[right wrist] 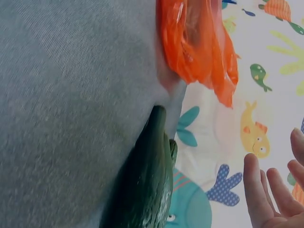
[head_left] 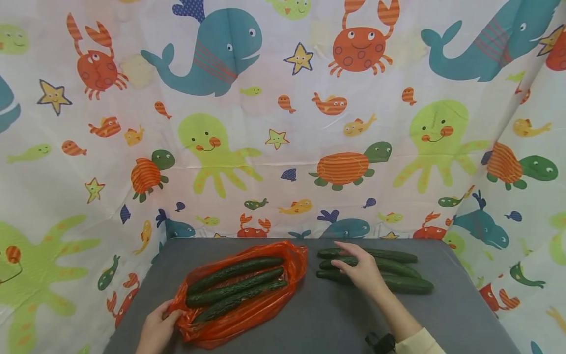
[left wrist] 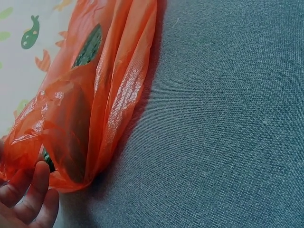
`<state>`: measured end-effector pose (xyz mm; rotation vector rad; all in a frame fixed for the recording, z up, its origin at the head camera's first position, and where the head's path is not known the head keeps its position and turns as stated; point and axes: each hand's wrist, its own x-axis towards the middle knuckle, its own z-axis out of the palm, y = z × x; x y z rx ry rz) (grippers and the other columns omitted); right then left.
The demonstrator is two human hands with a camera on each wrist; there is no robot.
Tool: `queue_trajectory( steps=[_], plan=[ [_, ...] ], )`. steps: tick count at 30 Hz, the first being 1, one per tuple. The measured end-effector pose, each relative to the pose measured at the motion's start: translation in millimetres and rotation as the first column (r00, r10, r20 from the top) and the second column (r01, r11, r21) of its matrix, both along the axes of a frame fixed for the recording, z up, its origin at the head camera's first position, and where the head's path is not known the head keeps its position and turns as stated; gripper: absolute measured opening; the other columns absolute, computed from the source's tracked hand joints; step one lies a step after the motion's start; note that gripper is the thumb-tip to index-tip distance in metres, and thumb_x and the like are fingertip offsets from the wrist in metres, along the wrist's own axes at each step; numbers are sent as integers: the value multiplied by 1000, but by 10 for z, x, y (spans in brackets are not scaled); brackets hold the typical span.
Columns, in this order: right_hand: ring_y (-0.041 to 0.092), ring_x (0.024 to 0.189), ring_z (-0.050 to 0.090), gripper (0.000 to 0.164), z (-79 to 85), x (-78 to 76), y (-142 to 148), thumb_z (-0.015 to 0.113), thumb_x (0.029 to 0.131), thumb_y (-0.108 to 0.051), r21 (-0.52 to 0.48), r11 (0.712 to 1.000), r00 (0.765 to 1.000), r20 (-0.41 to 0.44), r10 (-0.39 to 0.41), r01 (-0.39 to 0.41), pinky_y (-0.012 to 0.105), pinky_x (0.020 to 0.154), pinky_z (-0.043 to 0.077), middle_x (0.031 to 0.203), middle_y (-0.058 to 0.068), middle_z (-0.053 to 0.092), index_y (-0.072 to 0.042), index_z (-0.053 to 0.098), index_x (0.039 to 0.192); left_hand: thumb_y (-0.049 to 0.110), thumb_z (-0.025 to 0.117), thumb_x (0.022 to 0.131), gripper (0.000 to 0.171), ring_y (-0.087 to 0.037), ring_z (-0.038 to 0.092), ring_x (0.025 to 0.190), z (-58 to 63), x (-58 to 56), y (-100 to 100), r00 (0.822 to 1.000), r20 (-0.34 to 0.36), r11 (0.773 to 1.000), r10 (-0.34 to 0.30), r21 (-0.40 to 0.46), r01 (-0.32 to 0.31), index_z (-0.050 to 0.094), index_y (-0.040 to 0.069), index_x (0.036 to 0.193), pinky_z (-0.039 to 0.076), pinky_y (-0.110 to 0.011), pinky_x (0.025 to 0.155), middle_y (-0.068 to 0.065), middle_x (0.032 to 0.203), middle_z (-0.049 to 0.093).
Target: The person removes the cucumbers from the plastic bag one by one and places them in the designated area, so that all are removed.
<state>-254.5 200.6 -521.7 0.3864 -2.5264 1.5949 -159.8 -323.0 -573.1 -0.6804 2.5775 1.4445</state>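
An orange plastic bag [head_left: 247, 322] lies on the left of the table with three cucumbers [head_left: 234, 287] side by side on it. My left hand [head_left: 158, 324] pinches the bag's near left edge; the left wrist view shows the fingers [left wrist: 40, 185] at the crumpled film. Right of the bag, three more cucumbers [head_left: 407, 283] lie in a row. Above their left part hovers my right hand [head_left: 363, 270], fingers spread and holding nothing. In the right wrist view that hand [right wrist: 278, 190] appears apart from the nearest cucumber [right wrist: 147, 180].
The grey cloth-covered table [head_left: 318, 324] has its far edge against a white curtain [head_left: 274, 162] printed with sea animals, which also hangs along both sides. A dark strap [head_left: 381, 342] is at the right wrist, by a pale sleeve [head_left: 420, 342].
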Motion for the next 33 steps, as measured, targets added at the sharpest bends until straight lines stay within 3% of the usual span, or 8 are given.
queue_trajectory(
  steps=[4,8,14,19,26,33],
  plan=[
    [34,104,69,55,-2,7,-91,81,86,-23,-13,1000,1000,10,3,-3,37,67,61,134,11,63,-21,63,138,32,61,99,55,-19,68,92,28,2,-3,1000,20,1000,-11,-7,11,55,-6,137,54,-37,72,-16,109,75],
    [30,102,71,51,-2,20,-207,81,86,-20,-13,1000,1000,9,0,0,30,65,60,132,10,64,-19,66,134,31,60,100,52,-19,68,93,52,8,3,1000,18,1000,-26,-13,26,56,-6,137,53,-34,70,-12,105,76],
    [34,110,66,43,2,15,-400,80,87,-18,-39,999,1000,-26,15,-16,26,64,59,132,12,64,-17,69,129,24,57,101,45,-16,67,90,39,33,-1,1000,-5,999,-9,36,10,57,-6,135,54,-36,72,-6,98,76],
    [34,110,67,48,34,29,-537,82,84,-17,-24,999,997,-70,26,-27,24,66,58,130,11,66,-18,69,130,23,56,102,45,-14,68,91,32,55,-7,1000,-22,997,13,78,-11,56,-6,136,56,-36,75,-6,98,76],
    [31,112,68,48,22,45,-712,84,82,-18,34,999,993,-113,24,-20,40,86,58,131,4,67,-15,70,128,25,58,101,48,-14,68,87,38,53,-12,1000,-22,998,2,59,-1,54,-8,137,56,-36,73,-6,97,77],
    [34,112,66,48,43,68,-940,83,84,-19,-24,997,991,-111,75,-78,59,98,49,128,6,68,-13,69,129,23,56,103,49,-17,68,90,45,59,-40,1000,-9,999,-28,41,28,51,-9,139,54,-37,72,-8,97,76]
  ],
)
